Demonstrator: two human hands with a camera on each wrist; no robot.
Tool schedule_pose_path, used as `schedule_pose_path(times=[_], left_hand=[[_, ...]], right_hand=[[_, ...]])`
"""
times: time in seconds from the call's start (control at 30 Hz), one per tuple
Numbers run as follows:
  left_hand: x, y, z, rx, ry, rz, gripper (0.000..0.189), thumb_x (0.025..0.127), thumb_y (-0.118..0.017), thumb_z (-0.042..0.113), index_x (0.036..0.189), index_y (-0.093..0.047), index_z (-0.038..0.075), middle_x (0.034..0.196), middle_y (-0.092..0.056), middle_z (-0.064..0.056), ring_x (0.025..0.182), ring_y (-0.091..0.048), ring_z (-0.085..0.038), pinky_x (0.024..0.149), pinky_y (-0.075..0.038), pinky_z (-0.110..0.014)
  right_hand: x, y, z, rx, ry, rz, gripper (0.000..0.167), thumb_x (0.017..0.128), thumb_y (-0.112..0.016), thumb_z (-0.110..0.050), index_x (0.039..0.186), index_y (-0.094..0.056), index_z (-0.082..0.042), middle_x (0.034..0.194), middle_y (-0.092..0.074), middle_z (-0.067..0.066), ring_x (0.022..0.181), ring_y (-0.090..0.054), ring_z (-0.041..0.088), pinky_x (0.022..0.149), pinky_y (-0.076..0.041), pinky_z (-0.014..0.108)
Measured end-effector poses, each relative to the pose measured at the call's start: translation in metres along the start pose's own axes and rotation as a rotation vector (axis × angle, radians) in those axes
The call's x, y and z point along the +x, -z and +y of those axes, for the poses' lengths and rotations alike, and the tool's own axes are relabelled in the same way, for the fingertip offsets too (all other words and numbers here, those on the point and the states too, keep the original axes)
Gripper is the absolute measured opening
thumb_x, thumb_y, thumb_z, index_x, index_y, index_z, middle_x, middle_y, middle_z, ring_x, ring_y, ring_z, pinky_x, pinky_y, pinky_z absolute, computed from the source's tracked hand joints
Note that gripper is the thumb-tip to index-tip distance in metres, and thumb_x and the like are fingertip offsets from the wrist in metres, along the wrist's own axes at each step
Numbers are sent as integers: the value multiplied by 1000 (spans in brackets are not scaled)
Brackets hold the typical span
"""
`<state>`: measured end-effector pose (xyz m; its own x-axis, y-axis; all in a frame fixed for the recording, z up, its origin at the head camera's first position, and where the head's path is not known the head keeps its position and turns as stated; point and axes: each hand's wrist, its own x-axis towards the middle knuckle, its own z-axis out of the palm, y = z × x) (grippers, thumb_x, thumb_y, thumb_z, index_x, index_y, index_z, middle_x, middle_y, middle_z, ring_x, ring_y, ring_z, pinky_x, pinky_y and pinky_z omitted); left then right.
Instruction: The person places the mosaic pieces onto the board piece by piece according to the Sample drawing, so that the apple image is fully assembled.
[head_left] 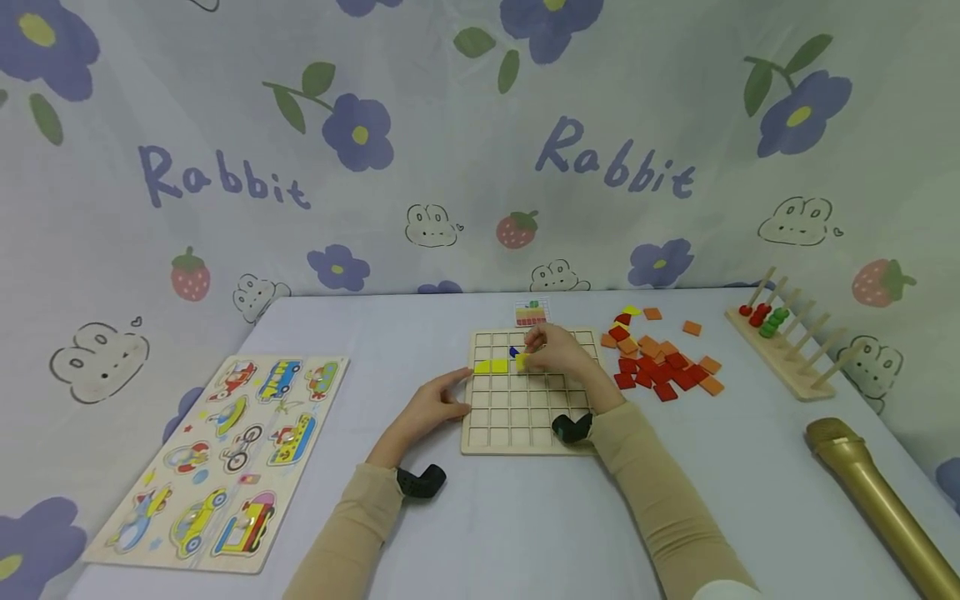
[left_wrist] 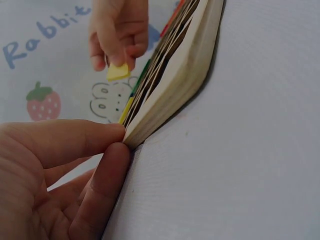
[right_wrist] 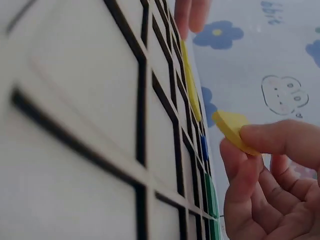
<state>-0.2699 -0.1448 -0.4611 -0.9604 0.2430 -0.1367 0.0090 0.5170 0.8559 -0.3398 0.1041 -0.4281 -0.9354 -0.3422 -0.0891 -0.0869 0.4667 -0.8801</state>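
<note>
A wooden grid board (head_left: 500, 415) lies flat on the table. Two yellow square tiles (head_left: 491, 367) sit side by side at its left edge, with a blue tile (head_left: 514, 352) to their right. Over the board, my right hand (head_left: 557, 350) pinches another yellow tile (right_wrist: 232, 131) between thumb and fingers, raised off the grid. Green tiles (right_wrist: 211, 195) show on the board in the right wrist view; that hand hides them in the head view. My left hand (head_left: 429, 407) touches the board's left edge with index finger and thumb (left_wrist: 111, 167), both fairly straight.
Behind the board lies a small picture card (head_left: 532, 312). Loose red and orange tiles (head_left: 660, 367) are scattered to the right. A peg counting rack (head_left: 791, 358) and gold microphone (head_left: 877, 500) lie farther right. A vehicle puzzle board (head_left: 217, 458) is at left.
</note>
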Motion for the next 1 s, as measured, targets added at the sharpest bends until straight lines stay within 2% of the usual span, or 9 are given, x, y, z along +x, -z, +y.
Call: schedule_pose_path(times=[0.27, 0.6, 1.0], left_hand=[[2, 0, 1, 3, -18, -10, 64, 79, -71, 11, 137, -46, 15, 68, -57, -5, 61, -51, -14, 57, -41, -26], [2, 0, 2, 5, -14, -9, 64, 79, -71, 11, 137, -46, 15, 68, -57, -5, 61, -51, -13, 58, -41, -26], [2, 0, 0, 17, -5, -1, 63, 79, -71, 12, 137, -46, 16, 70, -56, -5, 62, -50, -14, 57, -41, -26]], right_hand=[[0, -7, 0, -52, 74, 39, 20, 85, -63, -2, 105, -59, -1, 101, -66, 12, 94, -61, 24, 79, -48, 33], [0, -8, 0, -56, 87, -2, 35, 86, -60, 1, 121, -56, -1, 110, -63, 15, 100, -60, 27, 81, -49, 35], [4, -9, 1, -34, 72, -50, 35, 87, -60, -2, 122, -57, -4, 110, -61, 15, 98, -60, 25, 77, -51, 31]])
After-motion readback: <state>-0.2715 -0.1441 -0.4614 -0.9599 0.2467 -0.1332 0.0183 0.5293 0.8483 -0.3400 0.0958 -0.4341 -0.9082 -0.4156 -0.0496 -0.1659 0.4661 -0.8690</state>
